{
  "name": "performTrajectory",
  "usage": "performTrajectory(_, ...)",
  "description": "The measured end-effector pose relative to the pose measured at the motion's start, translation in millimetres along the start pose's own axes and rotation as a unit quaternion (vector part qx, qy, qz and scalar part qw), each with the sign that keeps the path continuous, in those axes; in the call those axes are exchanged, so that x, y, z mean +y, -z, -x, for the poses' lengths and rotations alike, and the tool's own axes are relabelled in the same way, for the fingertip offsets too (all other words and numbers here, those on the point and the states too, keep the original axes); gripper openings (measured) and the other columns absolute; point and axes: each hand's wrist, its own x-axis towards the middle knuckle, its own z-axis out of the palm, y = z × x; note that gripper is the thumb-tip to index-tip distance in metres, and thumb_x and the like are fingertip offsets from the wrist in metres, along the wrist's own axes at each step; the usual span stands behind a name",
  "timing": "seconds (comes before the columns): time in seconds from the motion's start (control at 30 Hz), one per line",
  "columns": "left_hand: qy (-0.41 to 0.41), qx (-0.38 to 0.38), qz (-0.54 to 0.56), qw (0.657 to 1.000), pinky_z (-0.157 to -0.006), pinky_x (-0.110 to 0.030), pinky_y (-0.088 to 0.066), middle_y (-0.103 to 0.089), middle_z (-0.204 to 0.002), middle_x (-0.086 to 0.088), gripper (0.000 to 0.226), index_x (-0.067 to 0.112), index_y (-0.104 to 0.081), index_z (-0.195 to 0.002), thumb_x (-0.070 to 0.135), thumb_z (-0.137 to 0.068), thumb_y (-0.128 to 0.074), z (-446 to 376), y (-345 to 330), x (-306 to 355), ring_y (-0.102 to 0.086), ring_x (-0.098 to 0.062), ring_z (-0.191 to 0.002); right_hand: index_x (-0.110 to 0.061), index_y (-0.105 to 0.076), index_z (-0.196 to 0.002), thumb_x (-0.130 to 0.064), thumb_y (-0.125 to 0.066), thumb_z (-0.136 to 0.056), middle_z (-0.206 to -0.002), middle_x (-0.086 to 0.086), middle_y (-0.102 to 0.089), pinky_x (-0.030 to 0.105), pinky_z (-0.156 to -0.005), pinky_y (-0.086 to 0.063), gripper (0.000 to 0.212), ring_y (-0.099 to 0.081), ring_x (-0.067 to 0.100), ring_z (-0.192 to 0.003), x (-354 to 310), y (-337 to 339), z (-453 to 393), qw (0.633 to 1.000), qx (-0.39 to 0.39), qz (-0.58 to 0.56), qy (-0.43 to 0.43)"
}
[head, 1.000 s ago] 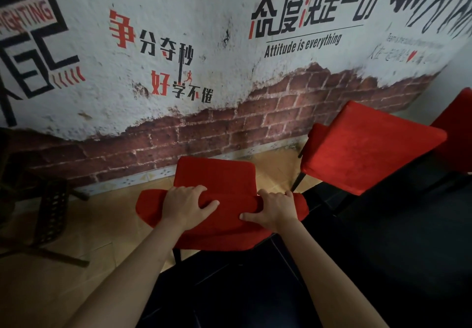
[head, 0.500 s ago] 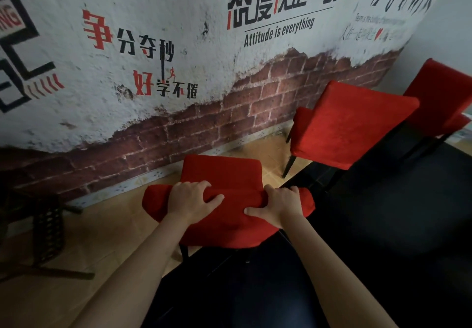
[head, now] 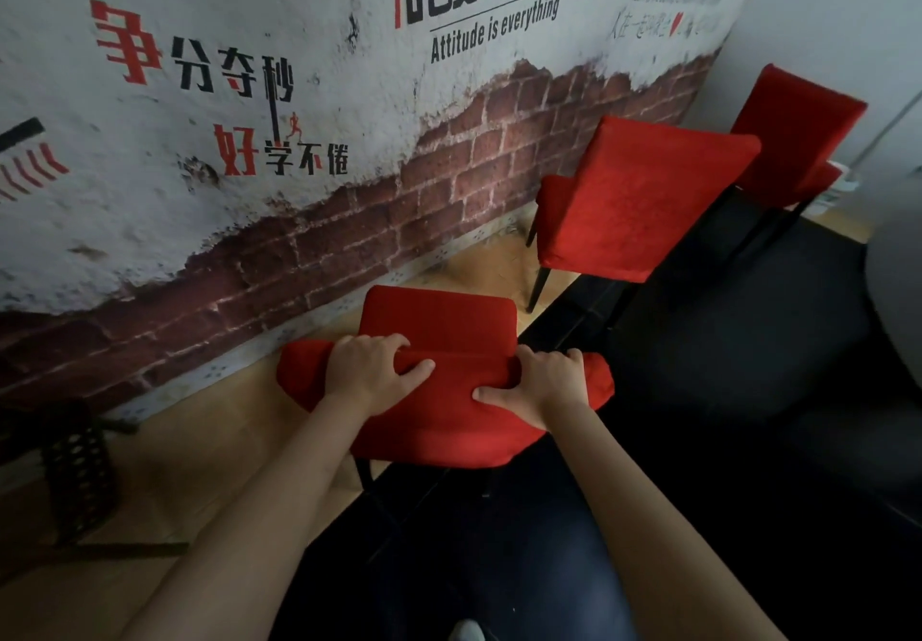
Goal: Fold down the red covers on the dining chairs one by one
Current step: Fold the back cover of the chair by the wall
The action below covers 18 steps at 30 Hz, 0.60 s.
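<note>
Now your left hand [head: 371, 368] and right hand [head: 536, 386] both grip the red cover [head: 439, 406], its fold lying sideways between them.

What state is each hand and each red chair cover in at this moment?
Left hand: grips the nearest chair's cover.
Right hand: grips the same cover.
Nearest chair's cover: bunched into a fold across the chair's top.
Middle chair's cover: smooth, unfolded.
Far chair's cover: smooth, unfolded.

both hands [head: 371, 371] gripping red cover [head: 449, 391]
</note>
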Motion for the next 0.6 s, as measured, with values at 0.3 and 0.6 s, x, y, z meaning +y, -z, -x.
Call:
performTrajectory(0.3,-0.080,-0.012,0.011,0.997,-0.093,-0.035,-0.040,-0.071,-0.103,0.004,0.061,0.028,-0.063,-0.118,0.072,-0.083,-0.039,12,6,-24,-0.063,-0.017,-0.097,-0.027,-0.042,-0.085,-0.100,-0.016,-0.050,-0.056,-0.010,-0.044,0.043,-0.098,-0.033,0.085,-0.048,0.016,-0.065,-36,-10,46,0.996,0.016,-0.007,-0.091)
performTrajectory(0.6,-0.098,-0.006,0.008,0.995,-0.093,-0.035,-0.040,-0.070,-0.105,0.003,0.061,0.028,-0.065,-0.116,0.073,-0.083,-0.039,24,8,-35,-0.063,-0.018,-0.099,-0.026,-0.042,-0.088,-0.100,-0.014,-0.049,-0.057,-0.009,-0.041,0.044,-0.099,-0.033,0.088,-0.053,0.018,-0.069,-60,-14,71,0.992,0.004,-0.014,-0.128)
